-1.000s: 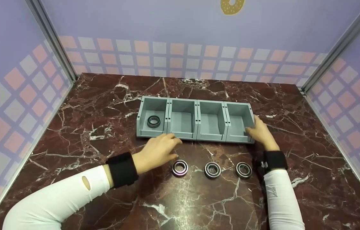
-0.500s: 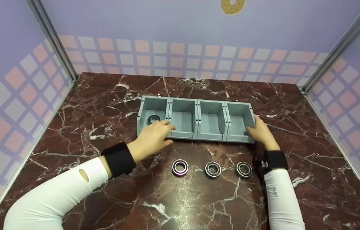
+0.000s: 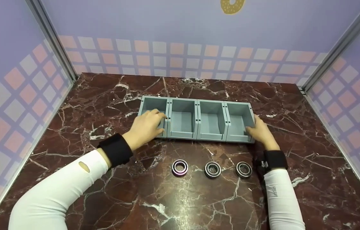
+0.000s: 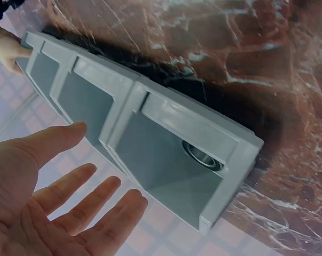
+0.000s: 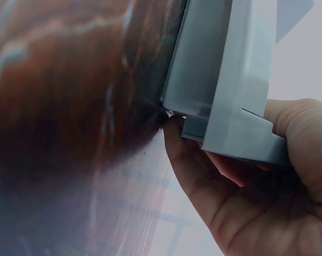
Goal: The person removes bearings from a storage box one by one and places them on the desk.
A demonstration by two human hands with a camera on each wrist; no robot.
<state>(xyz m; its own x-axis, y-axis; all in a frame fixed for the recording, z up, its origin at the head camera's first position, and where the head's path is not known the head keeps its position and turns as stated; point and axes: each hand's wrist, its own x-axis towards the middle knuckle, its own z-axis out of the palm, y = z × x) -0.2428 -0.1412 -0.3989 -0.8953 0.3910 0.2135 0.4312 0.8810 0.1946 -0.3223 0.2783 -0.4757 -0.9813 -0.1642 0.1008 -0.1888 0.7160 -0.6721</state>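
Note:
A row of joined grey storage bins [image 3: 183, 135] stands on the table. My left hand [image 3: 146, 127] hovers over the leftmost bin, its fingers relaxed and holding nothing. In the left wrist view, a ball bearing [image 4: 202, 156] lies inside that bin, apart from the fingers; the hand hides it in the head view. At the row's right end, my right hand [image 3: 263, 134] grips the outer bin wall [image 5: 238, 106], thumb on one side and fingers on the other. Three more bearings lie in front of the bins: a left one [image 3: 180, 167], a middle one [image 3: 212, 170] and a right one [image 3: 243, 170].
The dark red marble-patterned table [image 3: 103, 198] is bounded by a tiled back wall [image 3: 195, 57] and side panels. Metal posts [image 3: 53, 41] stand at the back corners. The right forearm lies just right of the loose bearings.
My left hand has moved up and left from near the left loose bearing to over the leftmost bin, covering the bearing there. The right hand keeps its hold; the bins look still.

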